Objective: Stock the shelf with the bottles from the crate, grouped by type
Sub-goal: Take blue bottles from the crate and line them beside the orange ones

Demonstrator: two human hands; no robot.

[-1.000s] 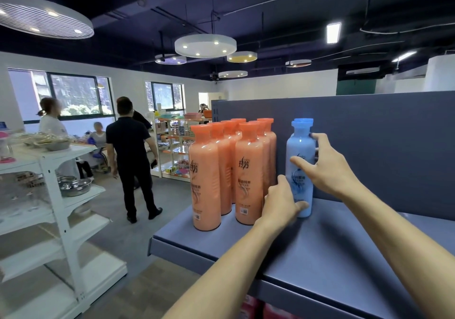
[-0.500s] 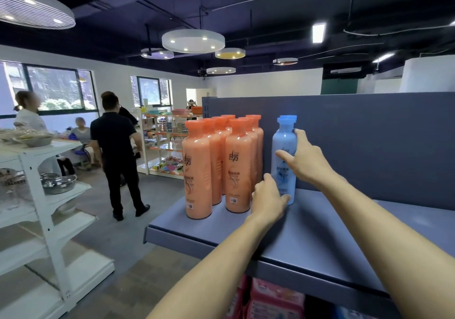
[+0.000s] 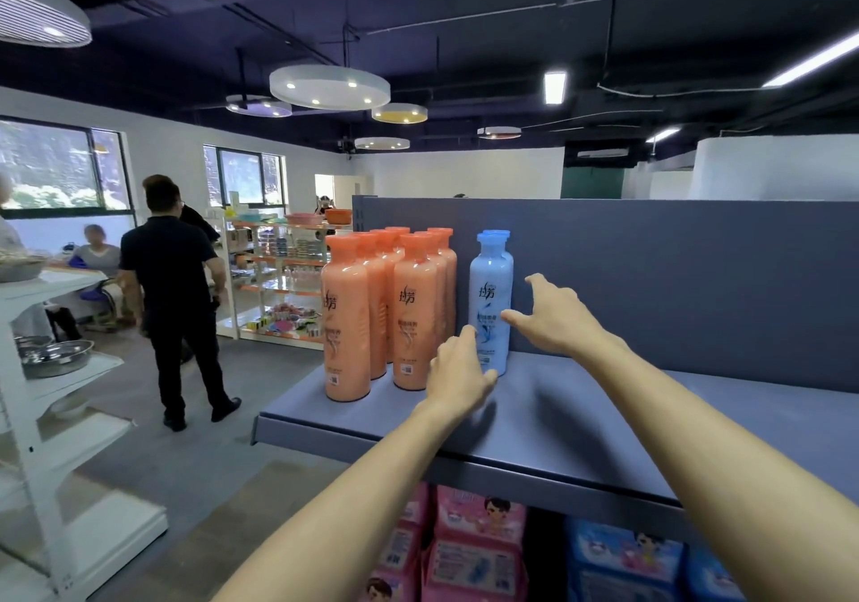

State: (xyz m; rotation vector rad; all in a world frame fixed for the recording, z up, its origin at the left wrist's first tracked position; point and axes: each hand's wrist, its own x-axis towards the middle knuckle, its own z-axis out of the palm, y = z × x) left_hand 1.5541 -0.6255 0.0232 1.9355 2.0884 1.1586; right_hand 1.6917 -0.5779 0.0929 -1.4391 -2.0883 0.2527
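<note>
We are touching the upright pale blue plastic bottle (image 3: pixel 489 304) on the grey metal shelf (image 3: pixel 581 415), our left hand (image 3: pixel 458 376) and right hand (image 3: pixel 555 315) both spread loose beside the orange plastic bottles (image 3: pixel 386 308).

Orange bottles (image 3: pixel 347 318) stand upright, clustered in rows at the left end of the grey shelf (image 3: pixel 604 425). Blue bottles (image 3: pixel 489 304) upright just right of them, one behind the other.

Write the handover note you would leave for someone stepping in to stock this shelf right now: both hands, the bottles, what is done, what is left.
Left hand: open, fingers at the foot of the front blue bottle; contact unclear.
Right hand: open, fingers spread beside that bottle, holding nothing.
Shelf: orange bottles grouped upright at the left end; two blue ones upright just right of them, one behind the other.
Done: orange group placed, blue group begun.
Left: add further blue bottles alongside. The crate is out of view, so the count remaining is unknown.
</note>
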